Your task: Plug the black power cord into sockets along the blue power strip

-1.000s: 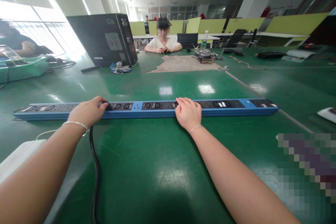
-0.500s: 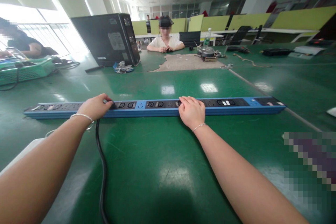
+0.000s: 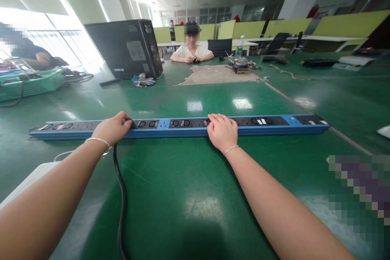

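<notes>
A long blue power strip [image 3: 183, 131] with black socket sections lies across the green table [image 3: 170, 195]. My left hand [image 3: 112, 130] is closed on a black plug [image 3: 131, 123] at the sockets left of the strip's middle. From beneath that hand a thick black cable [image 3: 122, 195] runs down toward the near edge of the view. Right of the middle, my right hand [image 3: 223, 132] rests over the strip with its fingers wrapped on the far edge, gripping it.
A black computer case [image 3: 122, 48] stands at the back left beside gloves [image 3: 143, 81] and a green basket [image 3: 33, 85]. One person [image 3: 191, 50] sits opposite, another [image 3: 30, 50] at far left. A metal device [image 3: 240, 64] and a bottle [image 3: 240, 44] stand farther back.
My left hand has shifted slightly right and its fingers are drawn closer round the plug. My right hand stays on the strip. The view has tilted very slightly.
</notes>
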{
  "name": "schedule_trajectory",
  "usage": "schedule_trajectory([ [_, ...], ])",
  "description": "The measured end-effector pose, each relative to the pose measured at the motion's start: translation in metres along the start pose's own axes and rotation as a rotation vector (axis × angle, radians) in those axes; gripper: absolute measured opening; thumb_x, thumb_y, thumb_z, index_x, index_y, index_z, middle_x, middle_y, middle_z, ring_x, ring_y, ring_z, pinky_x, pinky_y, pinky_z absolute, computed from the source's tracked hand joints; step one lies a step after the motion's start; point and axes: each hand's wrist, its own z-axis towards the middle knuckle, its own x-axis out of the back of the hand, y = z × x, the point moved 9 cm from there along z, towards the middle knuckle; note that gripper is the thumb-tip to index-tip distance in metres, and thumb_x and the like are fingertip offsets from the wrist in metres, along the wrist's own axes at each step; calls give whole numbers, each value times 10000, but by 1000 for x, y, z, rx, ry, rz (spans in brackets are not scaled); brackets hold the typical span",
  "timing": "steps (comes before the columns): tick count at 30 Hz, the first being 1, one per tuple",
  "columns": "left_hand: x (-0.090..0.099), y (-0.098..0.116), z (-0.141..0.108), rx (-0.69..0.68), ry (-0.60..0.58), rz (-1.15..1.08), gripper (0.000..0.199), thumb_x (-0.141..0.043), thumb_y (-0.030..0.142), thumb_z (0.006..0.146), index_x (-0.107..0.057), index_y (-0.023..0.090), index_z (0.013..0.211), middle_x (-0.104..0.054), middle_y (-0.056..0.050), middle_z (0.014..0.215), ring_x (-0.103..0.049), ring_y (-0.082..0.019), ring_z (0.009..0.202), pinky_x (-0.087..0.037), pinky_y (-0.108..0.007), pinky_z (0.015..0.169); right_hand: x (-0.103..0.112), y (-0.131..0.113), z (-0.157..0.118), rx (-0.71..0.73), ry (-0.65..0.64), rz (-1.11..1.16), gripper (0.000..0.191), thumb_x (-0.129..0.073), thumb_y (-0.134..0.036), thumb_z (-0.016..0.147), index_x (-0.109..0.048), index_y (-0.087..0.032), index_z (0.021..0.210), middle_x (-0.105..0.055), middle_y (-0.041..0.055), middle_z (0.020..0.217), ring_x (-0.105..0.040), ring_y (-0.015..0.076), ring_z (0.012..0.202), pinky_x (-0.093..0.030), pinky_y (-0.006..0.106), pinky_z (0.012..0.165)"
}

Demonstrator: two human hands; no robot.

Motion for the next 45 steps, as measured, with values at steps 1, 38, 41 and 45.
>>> schedule_trajectory([
  [1,0,0,3,-10,-14,-5,425,-324,475,832,-564,217,1070,-688,-124,938,-640,-266,841,-470,-370,736,0,0,0,2,0,-1,381,-372,-235,863,-645,-226,1129,-628,18,1200,-497,198,1153,-271,369,952],
  [38,2,3,-3,-9,-84,-27,417,-338,459,830,-523,206,1106,-667,-120,1031,-611,-249,898,-447,-341,796,-1,1,0,-2,2,-1,380,-379,-239,858,-648,-221,1127,-626,16,1204,-501,196,1155,-271,366,950],
  [41,4,4,-3,-13,-85,-26,423,-342,467,831,-535,206,1102,-674,-107,1003,-609,-231,875,-447,-319,785,0,1,0,-2,7,-2,380,-376,-240,859,-650,-220,1122,-629,12,1200,-501,194,1155,-273,365,947],
  [45,11,0,-3,5,-50,-42,405,-359,468,817,-561,222,1067,-674,-91,952,-602,-229,851,-437,-310,763,0,1,0,-2,3,-4,378,-381,-241,858,-648,-223,1125,-628,7,1200,-501,191,1153,-273,364,948],
])
